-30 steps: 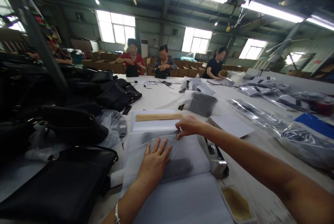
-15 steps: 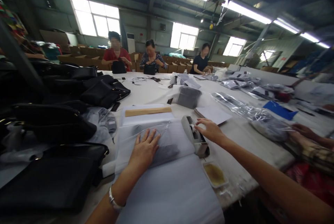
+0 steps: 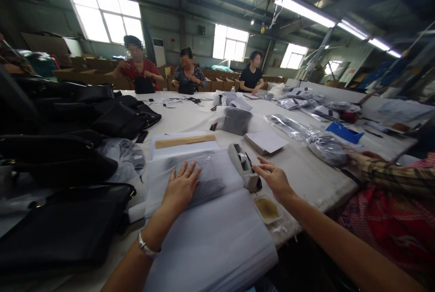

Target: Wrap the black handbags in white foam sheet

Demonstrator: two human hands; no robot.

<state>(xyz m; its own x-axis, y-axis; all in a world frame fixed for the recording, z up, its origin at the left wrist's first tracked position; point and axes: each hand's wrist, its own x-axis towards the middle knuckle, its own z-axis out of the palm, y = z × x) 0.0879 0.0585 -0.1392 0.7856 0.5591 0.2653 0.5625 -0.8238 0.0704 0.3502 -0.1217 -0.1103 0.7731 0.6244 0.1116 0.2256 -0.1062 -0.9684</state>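
My left hand [image 3: 181, 187] lies flat, fingers spread, on a dark flat item [image 3: 207, 187] covered by thin translucent white wrapping. Below it, a stack of white sheets [image 3: 210, 242] reaches the near table edge. At the right side of the grey tape dispenser [image 3: 243, 167] is my right hand [image 3: 275, 181], its fingers stretched out and apart. The fingertips are close to the dispenser's near end; whether they touch it I cannot tell, and no tape shows in them. A tan strip [image 3: 185, 141] rests on white sheets above the wrapped item.
Black bags [image 3: 61, 224] are piled on the left. A small dish with a yellowish pad [image 3: 267, 209] sits below the dispenser, and stacked cards [image 3: 267, 140] lie behind it. Plastic-wrapped items [image 3: 326, 149] are at right, near a co-worker's plaid sleeve [image 3: 397, 169]. Several people work across the table.
My right hand has shifted from over the dispenser's roll to its right side, nearer its front end. My left hand stays on the wrapped item. The whole view has swung slightly.
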